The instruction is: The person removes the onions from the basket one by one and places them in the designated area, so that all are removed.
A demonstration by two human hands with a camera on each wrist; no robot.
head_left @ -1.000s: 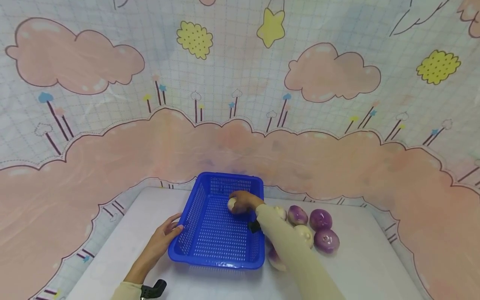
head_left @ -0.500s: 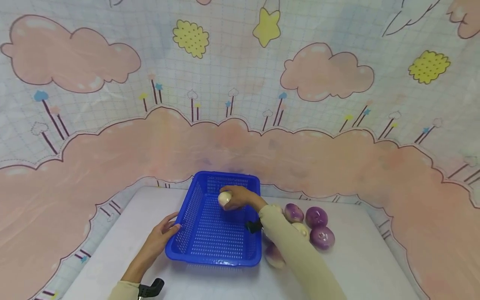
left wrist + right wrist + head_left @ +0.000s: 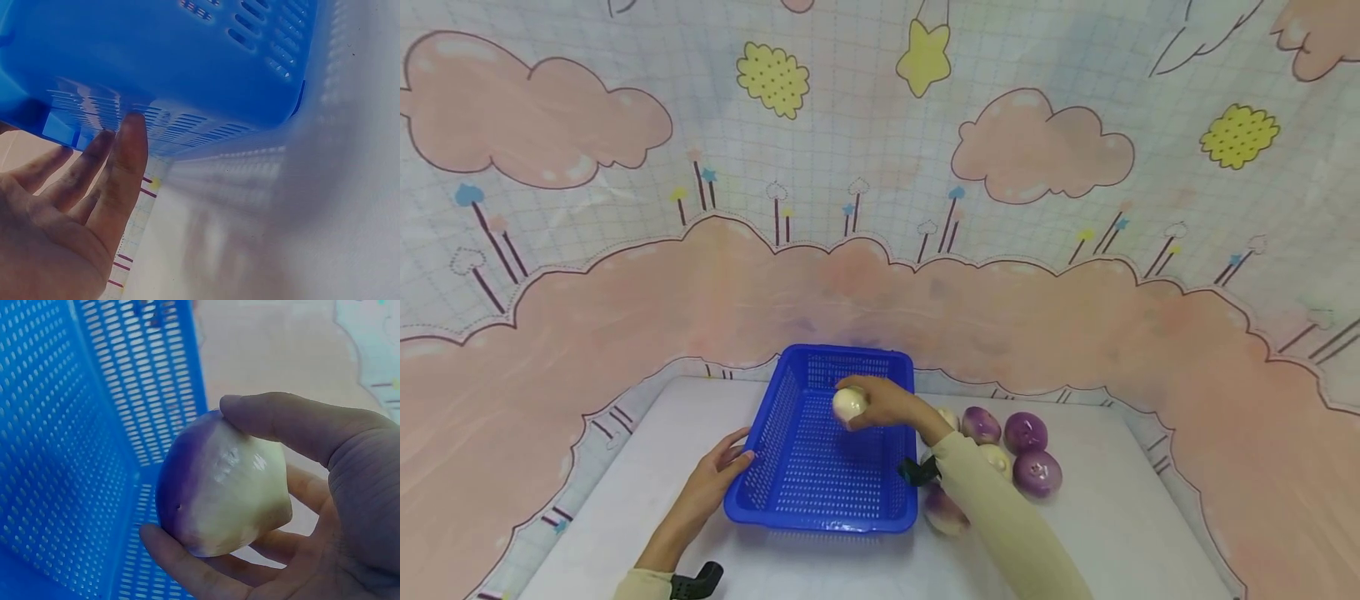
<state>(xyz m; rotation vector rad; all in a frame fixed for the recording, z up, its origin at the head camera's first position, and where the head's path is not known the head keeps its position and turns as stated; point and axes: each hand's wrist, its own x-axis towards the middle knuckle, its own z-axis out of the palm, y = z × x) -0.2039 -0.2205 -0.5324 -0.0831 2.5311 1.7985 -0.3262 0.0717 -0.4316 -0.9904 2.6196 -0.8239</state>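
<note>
A purple-and-white turnip (image 3: 848,405) is held in my right hand (image 3: 887,403), over the inside of the blue plastic basket (image 3: 820,526). In the right wrist view, the thumb lies on the top of the turnip (image 3: 219,487) and the fingers curl beneath it. My left hand (image 3: 713,479) rests at the basket's left side, thumb by the rim. From the left wrist, the fingers (image 3: 128,162) look nearly straight against the slotted outer wall. The basket's perforated floor shows bare below the held turnip.
Several turnips lie in a cluster right of the basket, among them a purple turnip (image 3: 1037,474) and a paler turnip (image 3: 946,512); my right sleeve (image 3: 1000,525) partly hides them. Behind the white table (image 3: 1112,517) hangs a cloud-patterned backdrop (image 3: 850,308).
My right hand has moved slightly left and up inside the basket, and the turnip in its fingers shows more clearly. The left hand stays at the basket's side.
</note>
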